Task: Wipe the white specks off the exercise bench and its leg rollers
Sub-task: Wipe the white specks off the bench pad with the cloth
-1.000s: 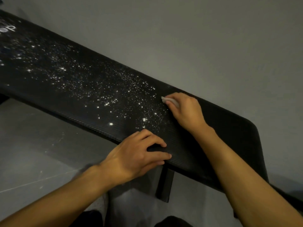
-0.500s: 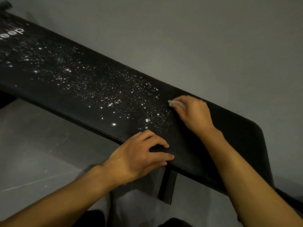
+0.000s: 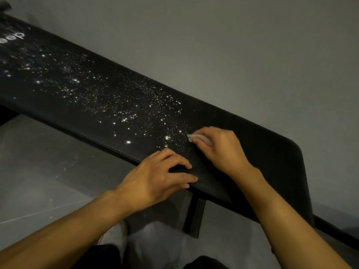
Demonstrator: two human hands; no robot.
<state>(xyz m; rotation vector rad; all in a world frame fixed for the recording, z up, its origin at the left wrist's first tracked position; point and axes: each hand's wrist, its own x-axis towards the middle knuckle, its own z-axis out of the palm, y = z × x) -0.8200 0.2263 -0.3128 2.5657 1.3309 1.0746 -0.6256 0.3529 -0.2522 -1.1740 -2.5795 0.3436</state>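
Since the frame half a second ago, the right hand point(image 3: 219, 146) has slid a little nearer to the person's side of the bench point(image 3: 272, 158), so it now sits just beside the left hand point(image 3: 155, 179), while the left hand has stayed in its place. The right hand is closed on a small white cloth point(image 3: 198, 138), of which only one pale end shows past the fingers. The left hand lies flat and spread on the near edge of the bench, holding nothing, only pressing down.

What could go wrong: the cloth is small and mostly hidden in the fist, so a stroke may push the specks point(image 3: 120, 111) sideways and only move them, not lift them. A wipe toward the near edge of the bench would drop them on the floor point(image 3: 48, 171), where some pale marks already lie. The ribbed surface may also keep fine grains in its grooves if the pressure is light.

The bench is long, black and ribbed, and it runs from the right hand away to the far left, close along the grey wall point(image 3: 233, 55). Behind the right hand, toward the rounded end of the bench, the surface looks clean. Ahead of the right hand it is full of white specks, some big and bright, many fine like dust, up to the pale letters point(image 3: 13, 36) at the far end. I judge that most of the wiping is still to do, and the leg rollers are not in view
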